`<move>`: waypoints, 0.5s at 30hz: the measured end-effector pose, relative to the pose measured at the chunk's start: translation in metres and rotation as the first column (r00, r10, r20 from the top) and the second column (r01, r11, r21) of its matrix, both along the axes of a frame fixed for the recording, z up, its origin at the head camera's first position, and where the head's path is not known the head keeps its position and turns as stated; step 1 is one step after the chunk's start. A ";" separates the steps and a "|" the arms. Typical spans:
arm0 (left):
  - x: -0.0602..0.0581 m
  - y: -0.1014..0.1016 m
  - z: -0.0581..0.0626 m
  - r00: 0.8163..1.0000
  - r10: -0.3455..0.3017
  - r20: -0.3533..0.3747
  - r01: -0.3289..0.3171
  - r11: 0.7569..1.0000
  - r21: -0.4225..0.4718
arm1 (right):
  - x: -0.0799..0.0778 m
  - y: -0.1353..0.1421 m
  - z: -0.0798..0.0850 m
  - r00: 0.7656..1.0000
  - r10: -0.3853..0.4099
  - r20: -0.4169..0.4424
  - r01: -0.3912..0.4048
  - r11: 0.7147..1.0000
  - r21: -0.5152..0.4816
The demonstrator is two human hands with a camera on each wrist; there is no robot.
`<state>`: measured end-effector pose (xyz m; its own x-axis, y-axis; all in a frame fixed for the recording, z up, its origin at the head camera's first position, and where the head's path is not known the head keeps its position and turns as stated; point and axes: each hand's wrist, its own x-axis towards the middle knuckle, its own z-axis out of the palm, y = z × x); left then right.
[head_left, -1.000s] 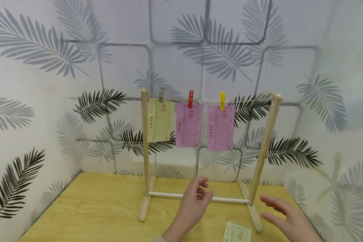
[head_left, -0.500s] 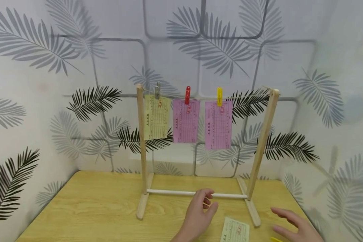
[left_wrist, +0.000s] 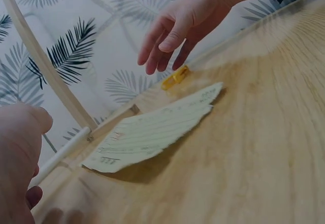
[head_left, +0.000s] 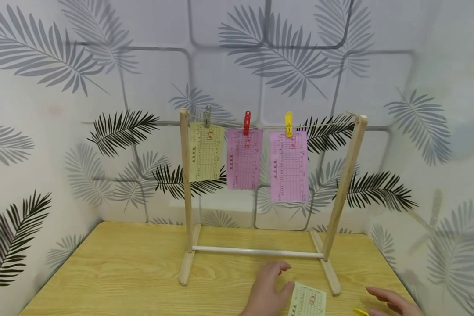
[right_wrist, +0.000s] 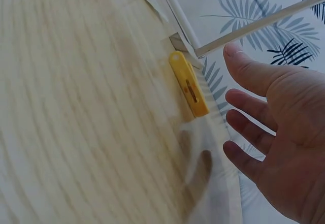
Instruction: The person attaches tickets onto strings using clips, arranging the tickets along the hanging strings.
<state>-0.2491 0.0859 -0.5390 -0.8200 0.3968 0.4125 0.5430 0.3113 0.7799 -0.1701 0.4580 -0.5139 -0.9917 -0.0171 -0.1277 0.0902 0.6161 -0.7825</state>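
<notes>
A pale green printed slip (head_left: 309, 300) lies on the table, its edges lifted a little in the left wrist view. Just left of it is my left hand (head_left: 269, 290), fingers loosely bent and holding nothing, thumb tip right at the slip's edge in the head view. To the slip's right lies a yellow clothespin (right_wrist: 189, 85) on the wood. My right hand (right_wrist: 284, 127) hovers close beside that clothespin, thumb and fingers spread apart with nothing between them.
A wooden frame (head_left: 345, 188) with a string stands behind the hands. From the string hang a yellow slip (head_left: 206, 153) under a grey clip (head_left: 207, 116), and two pink slips (head_left: 245, 160) under a red clothespin (head_left: 247, 123) and a yellow one. Patterned walls enclose the table (head_left: 114, 272).
My left hand has come down and right to the green slip. My right hand has moved down and right toward the yellow clothespin, which has come into the head view.
</notes>
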 end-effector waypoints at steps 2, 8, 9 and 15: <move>0.000 0.002 -0.003 0.999 -0.018 0.035 0.020 0.999 -0.034 | 0.002 0.004 -0.003 1.000 0.018 -0.019 -0.017 0.999 0.029; -0.001 0.003 -0.005 0.999 -0.036 0.000 0.035 0.986 -0.165 | -0.001 0.022 -0.030 0.995 -0.052 -0.089 0.060 0.995 0.080; -0.001 0.003 -0.005 0.999 -0.037 -0.030 0.031 0.981 -0.192 | -0.004 0.030 -0.039 0.992 -0.021 -0.123 0.031 0.996 0.080; 0.000 0.003 -0.001 0.993 -0.066 -0.101 0.026 0.933 -0.358 | -0.025 0.091 -0.090 0.876 0.382 -0.294 -0.388 0.921 0.041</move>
